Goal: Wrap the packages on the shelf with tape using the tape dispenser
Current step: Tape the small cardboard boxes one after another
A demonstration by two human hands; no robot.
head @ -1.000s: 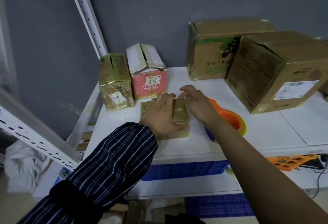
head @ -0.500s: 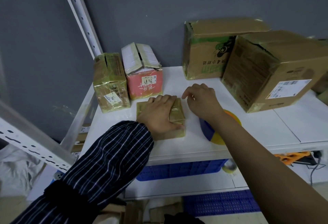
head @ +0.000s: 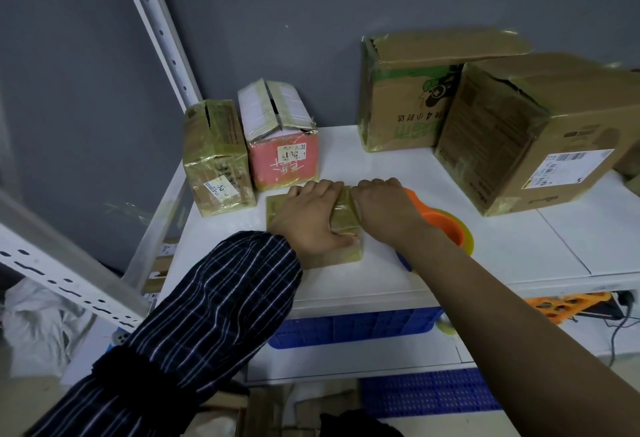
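We have both hands on the small flat package [head: 341, 229], which lies on the white shelf [head: 519, 242] near its front edge. Our left hand [head: 310, 220] rests palm down on top of it. The fingers reach to the far edge and the thumb stretches toward the right hand, so the hand is spread flat and presses rather than grips. A striped sleeve [head: 194, 326] covers that arm up to the wrist.

Our right hand [head: 384, 210] sits knuckles up against the package's right side, touching the left hand's fingertips at the far corner. Its fingers are curled under, and we cannot tell whether they pinch anything or merely press on the wrapping. The package's surface shows a glossy, yellowish film.

The tape dispenser [head: 448, 229], orange with a yellowish roll, lies on the shelf just beside the right wrist, partly hidden under the forearm; neither hand holds it.

Beyond the left hand stand a tall taped package [head: 218, 156] and, touching it, a pink box [head: 282, 159] with loose top flaps. Beyond the right hand two large cartons [head: 540, 132] stand close together by the wall.

Below the forearms, under the shelf, sits a blue crate [head: 346, 327], and to the right of the right arm an orange perforated piece [head: 568, 305] shows on the lower level.
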